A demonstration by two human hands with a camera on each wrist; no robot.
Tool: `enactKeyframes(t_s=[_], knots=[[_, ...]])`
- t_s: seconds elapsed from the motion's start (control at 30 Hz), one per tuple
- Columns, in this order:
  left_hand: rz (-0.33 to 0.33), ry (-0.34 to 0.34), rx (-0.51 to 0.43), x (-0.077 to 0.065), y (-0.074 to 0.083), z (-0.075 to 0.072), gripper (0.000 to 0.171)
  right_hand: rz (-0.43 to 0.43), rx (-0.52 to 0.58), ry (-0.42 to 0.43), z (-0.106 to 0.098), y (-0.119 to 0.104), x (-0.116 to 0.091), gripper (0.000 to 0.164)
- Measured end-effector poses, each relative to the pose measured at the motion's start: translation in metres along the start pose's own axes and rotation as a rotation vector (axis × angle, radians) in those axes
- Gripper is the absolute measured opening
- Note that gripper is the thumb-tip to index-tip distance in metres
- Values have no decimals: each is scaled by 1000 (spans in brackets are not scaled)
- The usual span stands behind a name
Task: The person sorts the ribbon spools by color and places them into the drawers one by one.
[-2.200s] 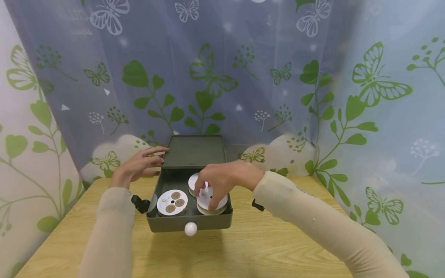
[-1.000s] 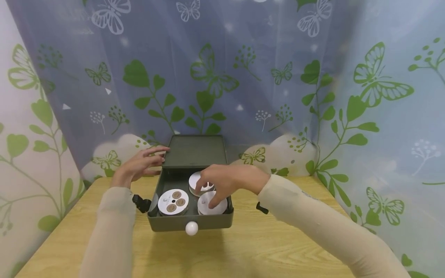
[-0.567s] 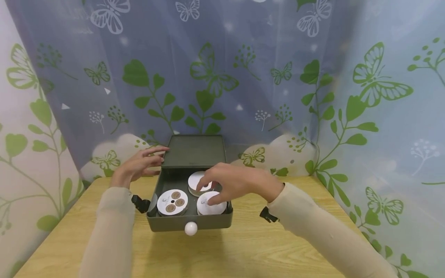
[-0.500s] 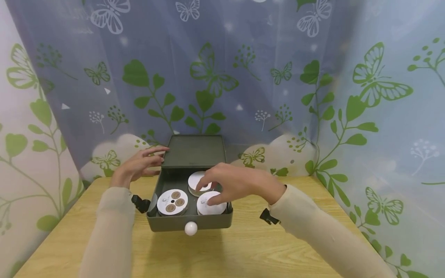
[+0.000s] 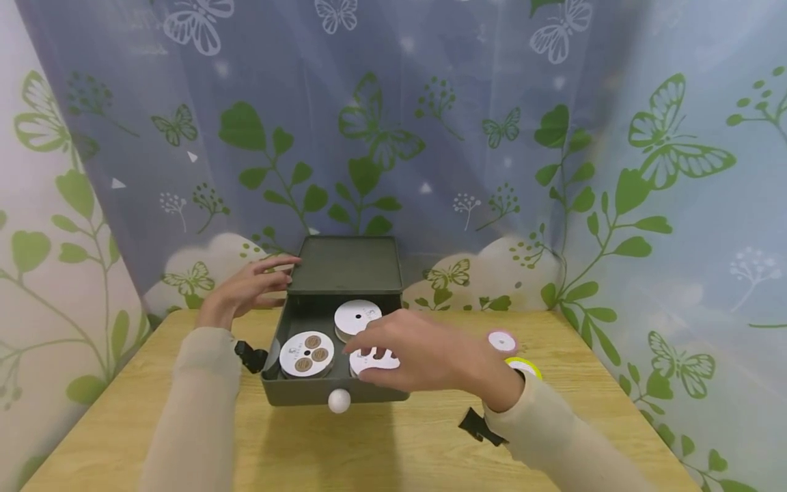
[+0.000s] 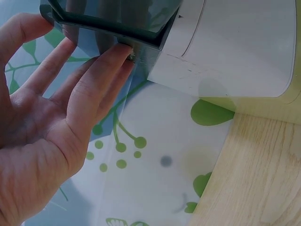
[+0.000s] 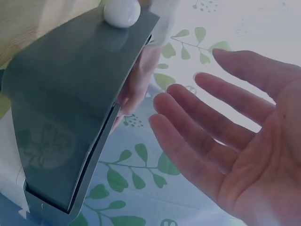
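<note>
A dark green box (image 5: 344, 265) stands on the table with its drawer (image 5: 295, 393) pulled out. Inside lie three white ribbon spools: one with brown round marks (image 5: 299, 347) at front left, a second spool (image 5: 352, 313) behind, and a third spool (image 5: 380, 363) at front right, partly hidden. Over that third spool hovers my right hand (image 5: 424, 348), fingers loosely bent and, in the right wrist view, apart from the drawer with nothing held. My left hand (image 5: 249, 283) touches the box's left side with extended fingertips; the left wrist view shows the palm (image 6: 47, 127) free.
A round white knob (image 5: 339, 401) sticks out from the drawer front. Beyond my right wrist, a pink-edged spool (image 5: 502, 341) and a yellow-edged spool (image 5: 524, 366) lie on the wooden table (image 5: 184, 410). A patterned curtain (image 5: 430, 171) hangs behind.
My right hand has let go of the front-right spool and drawn back to the right and nearer. The pink-edged and yellow-edged spools have come into view. My left hand stays put.
</note>
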State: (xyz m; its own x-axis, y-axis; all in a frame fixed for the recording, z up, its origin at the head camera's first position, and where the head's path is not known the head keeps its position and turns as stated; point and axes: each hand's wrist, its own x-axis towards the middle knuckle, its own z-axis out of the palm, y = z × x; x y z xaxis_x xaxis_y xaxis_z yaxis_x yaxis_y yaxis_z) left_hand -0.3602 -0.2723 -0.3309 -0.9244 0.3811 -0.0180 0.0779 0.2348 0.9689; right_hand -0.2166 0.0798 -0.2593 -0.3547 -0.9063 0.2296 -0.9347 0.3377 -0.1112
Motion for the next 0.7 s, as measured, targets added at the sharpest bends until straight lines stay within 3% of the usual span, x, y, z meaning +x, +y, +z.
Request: enactKeyframes(t_s=[0.13,0.37,0.7], knots=[[1,0,-2,1,0,0,60,2,30,30,6,-5,-3,20],[7,10,2,2,0,-1,61,37,95,6,24,-11,-6,19],[-6,14,-12,1,1,2,62,45,88,13,45,-16,-8,22]])
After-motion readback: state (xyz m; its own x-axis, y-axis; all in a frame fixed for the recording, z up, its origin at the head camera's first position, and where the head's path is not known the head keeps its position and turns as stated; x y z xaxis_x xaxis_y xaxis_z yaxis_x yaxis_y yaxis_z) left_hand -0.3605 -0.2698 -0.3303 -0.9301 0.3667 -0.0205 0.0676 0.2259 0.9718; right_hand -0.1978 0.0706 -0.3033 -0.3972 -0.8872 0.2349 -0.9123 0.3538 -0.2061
